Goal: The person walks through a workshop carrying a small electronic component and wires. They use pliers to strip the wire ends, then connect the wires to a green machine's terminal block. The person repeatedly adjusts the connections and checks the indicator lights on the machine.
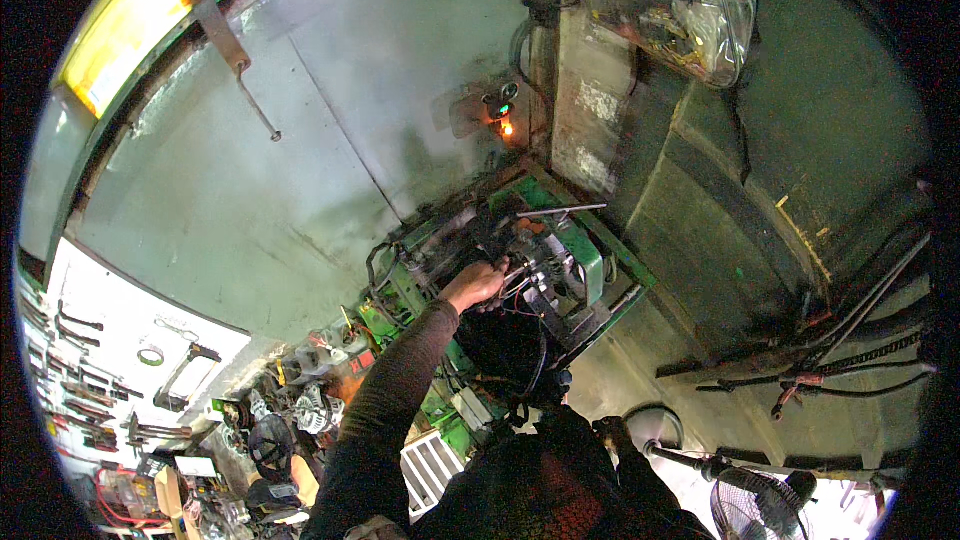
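Observation:
My left hand point(476, 285) reaches from the lower left into a machine on a green-framed bench point(640, 275). Its fingers are closed at the machine's dark metal parts, beside thin wires point(517, 288); what they grip is too small to make out. Just right of the fingers are metal fittings point(545, 290) and a rounded green cover point(591, 265). A metal rod point(562, 210) lies across the top behind them. A dark shape low on the right, beside my body, seems to be my right hand point(611, 429); its fingers are lost in shadow.
Left of the bench are heaped machine parts and an alternator-like part point(318, 410). Hand tools hang on a white board point(110, 290). A fan point(755, 505) stands at lower right, and cables with a red-handled clamp point(805, 380) hang on the right. Small lamps point(506, 128) glow behind.

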Tool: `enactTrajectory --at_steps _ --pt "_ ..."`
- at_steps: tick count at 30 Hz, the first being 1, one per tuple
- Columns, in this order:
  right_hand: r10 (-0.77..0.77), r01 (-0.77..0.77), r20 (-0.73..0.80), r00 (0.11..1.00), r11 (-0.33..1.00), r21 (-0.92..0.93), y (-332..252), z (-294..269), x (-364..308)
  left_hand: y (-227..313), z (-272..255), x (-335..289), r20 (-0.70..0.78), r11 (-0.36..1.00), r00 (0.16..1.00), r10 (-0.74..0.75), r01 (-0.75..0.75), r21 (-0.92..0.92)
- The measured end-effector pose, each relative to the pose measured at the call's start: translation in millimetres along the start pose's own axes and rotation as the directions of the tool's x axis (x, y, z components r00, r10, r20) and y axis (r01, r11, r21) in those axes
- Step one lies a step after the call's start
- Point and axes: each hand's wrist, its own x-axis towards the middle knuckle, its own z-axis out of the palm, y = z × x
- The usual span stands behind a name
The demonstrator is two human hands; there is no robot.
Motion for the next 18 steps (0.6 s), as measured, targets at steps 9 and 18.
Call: enactTrajectory --at_steps 9,18 --pt "0.516 -0.59 0.298 0.803 0.617 0.522 -20.9 2.1 8.4 -23.4 20.3 21.1 -0.014 0.976 0.984 0.176 -0.173 0.136" --pt "0.507 -0.485 0.194 0.84 0.542 0.686 -5.3 30.2 3.3 -48.6 23.1 -17.0 -0.206 0.919 0.961 0.187 -0.096 0.383"
